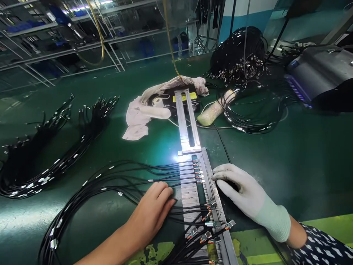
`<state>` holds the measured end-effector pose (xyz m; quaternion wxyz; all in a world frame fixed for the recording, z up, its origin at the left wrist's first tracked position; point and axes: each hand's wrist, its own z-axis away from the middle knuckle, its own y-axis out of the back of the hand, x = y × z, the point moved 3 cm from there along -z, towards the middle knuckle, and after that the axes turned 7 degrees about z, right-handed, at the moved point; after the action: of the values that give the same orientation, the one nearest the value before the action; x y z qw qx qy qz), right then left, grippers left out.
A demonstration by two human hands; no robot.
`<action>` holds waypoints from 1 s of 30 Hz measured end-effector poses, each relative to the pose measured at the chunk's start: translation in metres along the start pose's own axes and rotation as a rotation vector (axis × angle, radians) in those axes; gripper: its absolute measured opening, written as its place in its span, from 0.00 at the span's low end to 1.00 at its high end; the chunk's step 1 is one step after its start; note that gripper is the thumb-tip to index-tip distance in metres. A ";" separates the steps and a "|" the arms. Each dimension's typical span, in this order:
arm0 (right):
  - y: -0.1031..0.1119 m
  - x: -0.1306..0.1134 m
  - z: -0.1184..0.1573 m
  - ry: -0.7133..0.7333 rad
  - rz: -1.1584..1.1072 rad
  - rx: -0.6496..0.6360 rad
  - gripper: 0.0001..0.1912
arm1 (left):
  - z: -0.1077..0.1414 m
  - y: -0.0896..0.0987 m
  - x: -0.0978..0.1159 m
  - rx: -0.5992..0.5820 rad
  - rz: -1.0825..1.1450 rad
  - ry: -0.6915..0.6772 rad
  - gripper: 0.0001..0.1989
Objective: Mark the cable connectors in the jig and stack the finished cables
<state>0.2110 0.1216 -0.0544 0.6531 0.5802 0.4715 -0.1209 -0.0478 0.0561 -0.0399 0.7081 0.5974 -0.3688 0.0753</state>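
A metal fixture (190, 200) with a slotted plate and a side rail lies lengthwise before me. Black cables (138, 165) run in from the left, and several of their metal-ended connectors (197, 171) sit side by side across the slot. My left hand (157, 202), bare, is curled at the plate's left edge, its fingers closed on a black cable; the fingertips are partly hidden. Against the rail's right side rests my right hand (245, 193) in a white glove, thumb and fingers apart, holding nothing. Nearer me, more connectors (205, 235) lie loosely over the fixture.
Bundles of black cables (91, 129) lie at the left, and a large coiled pile (237, 51) stands at the back right. A black box (171, 105) with white cloth (136, 114), a wrapped roll (212, 113) and a grey machine (322, 73) are beyond the fixture.
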 end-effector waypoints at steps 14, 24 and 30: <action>0.000 0.001 -0.001 -0.033 -0.002 -0.007 0.08 | -0.016 -0.001 0.009 -0.020 0.532 0.155 0.03; 0.001 0.000 -0.002 -0.047 0.004 -0.003 0.09 | -0.011 0.003 0.003 0.071 0.061 -0.093 0.14; 0.002 -0.002 -0.003 -0.053 0.003 -0.004 0.09 | -0.018 0.005 -0.002 -0.063 0.039 -0.216 0.21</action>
<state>0.2098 0.1239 -0.0518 0.6666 0.5763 0.4533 -0.1343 -0.0444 0.0748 -0.0370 0.6811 0.5722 -0.4566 0.0125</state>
